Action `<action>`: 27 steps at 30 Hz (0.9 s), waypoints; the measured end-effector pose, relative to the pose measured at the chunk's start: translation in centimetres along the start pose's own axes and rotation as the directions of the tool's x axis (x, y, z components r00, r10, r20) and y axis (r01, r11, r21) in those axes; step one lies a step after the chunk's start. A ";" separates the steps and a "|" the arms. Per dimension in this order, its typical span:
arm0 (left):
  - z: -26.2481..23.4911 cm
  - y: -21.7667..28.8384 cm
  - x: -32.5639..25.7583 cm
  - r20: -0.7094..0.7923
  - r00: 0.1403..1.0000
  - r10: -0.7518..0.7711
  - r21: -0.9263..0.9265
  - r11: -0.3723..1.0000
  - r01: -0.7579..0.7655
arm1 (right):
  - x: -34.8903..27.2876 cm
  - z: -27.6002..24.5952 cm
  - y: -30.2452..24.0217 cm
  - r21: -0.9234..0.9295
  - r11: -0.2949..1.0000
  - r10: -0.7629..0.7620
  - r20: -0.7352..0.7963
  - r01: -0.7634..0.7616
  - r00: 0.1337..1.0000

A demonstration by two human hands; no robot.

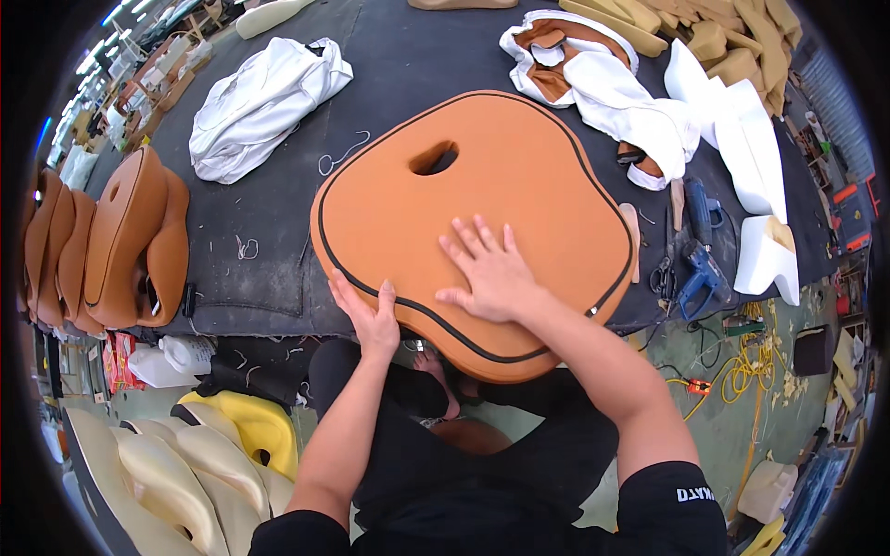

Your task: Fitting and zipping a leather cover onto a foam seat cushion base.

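A large orange-brown seat cushion (491,195) with an oval hole near its far left lies at the table's near edge, its front part overhanging. A black zipper (445,335) runs around its rim, with a small metallic pull at the near right. My right hand (491,280) lies flat on the cushion's top, fingers spread. At the near left side, my left hand (368,320) rests against the cushion's edge, its fingers stretched along the side and its thumb up by the zipper. Neither hand is wrapped around anything.
Two blue glue guns (700,278) and black scissors (662,280) lie right of the cushion. White covers (264,107) and foam pieces (742,46) lie farther back. Finished brown cushions (120,236) stand at left; pale foam shapes (176,473) sit below. Yellow cable (749,366) coils on the floor.
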State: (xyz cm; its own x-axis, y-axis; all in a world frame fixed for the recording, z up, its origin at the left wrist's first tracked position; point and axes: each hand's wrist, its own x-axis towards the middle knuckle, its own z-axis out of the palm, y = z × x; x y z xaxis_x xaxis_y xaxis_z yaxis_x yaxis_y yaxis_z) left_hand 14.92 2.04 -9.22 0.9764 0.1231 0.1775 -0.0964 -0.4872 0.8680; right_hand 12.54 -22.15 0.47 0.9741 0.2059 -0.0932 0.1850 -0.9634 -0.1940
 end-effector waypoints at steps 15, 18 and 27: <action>2.9 -2.5 0.1 -0.138 0.961 0.239 -0.359 0.892 -0.273 | 14.6 4.3 -10.9 0.616 0.733 -0.380 0.017 0.289 0.925; 0.9 -4.2 -0.2 -0.088 0.969 0.232 -0.117 0.963 -0.241 | 11.1 2.5 -10.0 0.281 0.831 -0.490 -0.039 0.480 0.871; 0.5 -2.8 -0.5 -0.061 0.994 0.089 -0.084 0.992 -0.094 | -2.6 -4.2 18.6 -0.196 0.813 0.512 -0.210 -0.548 0.833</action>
State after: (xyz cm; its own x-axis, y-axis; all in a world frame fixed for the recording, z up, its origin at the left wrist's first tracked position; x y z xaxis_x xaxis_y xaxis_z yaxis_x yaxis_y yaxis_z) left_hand 14.77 2.95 -11.97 0.9504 0.1319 0.2817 -0.2033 -0.4221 0.8835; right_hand 14.03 -41.31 1.24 0.9336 -0.3573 0.0280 -0.3584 -0.9297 0.0852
